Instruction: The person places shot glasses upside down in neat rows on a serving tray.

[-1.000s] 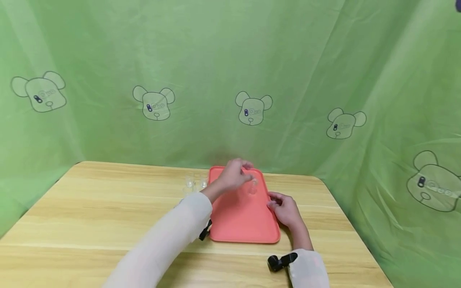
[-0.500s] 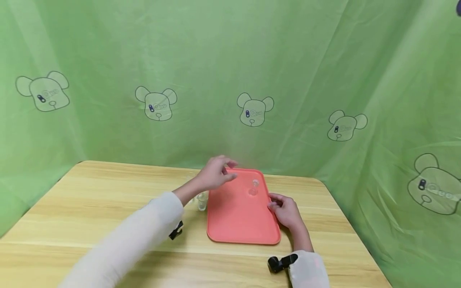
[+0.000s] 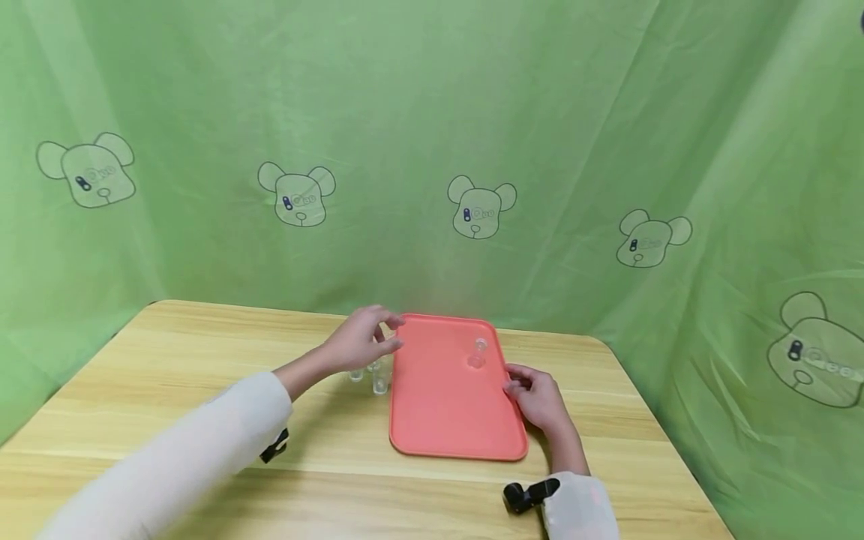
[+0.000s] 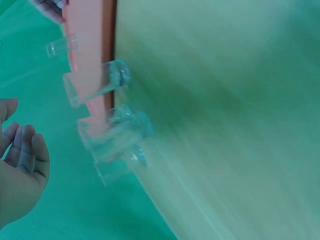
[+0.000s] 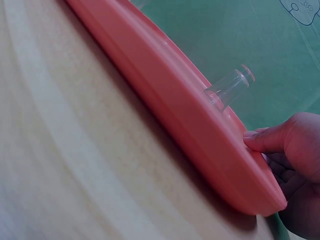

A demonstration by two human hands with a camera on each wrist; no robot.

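My left hand [image 3: 361, 341] is over the clear shot glasses [image 3: 380, 380], at the left edge of a coral-red tray [image 3: 452, 412]. Its fingers are relaxed and hold nothing, as the left wrist view confirms for that hand [image 4: 22, 170]. Several glasses [image 4: 95, 82] stand upright on the table there, partly hidden by the hand in the head view. One glass [image 5: 230, 89] stands upside down on the tray, near its far right corner. My right hand [image 3: 536, 394] grips the tray's right edge, with the thumb [image 5: 265, 140] on the rim and fingers below.
The wooden table [image 3: 202, 427] carries the tray near its far edge. A green curtain [image 3: 378, 112] with bear-head outlines hangs close behind and along the sides. Black wrist cameras [image 3: 529, 495] stick out from the sleeves.
My left hand has moved left, away from the glass on the tray, and come over the glasses beside it. My right hand keeps its grip on the tray edge.
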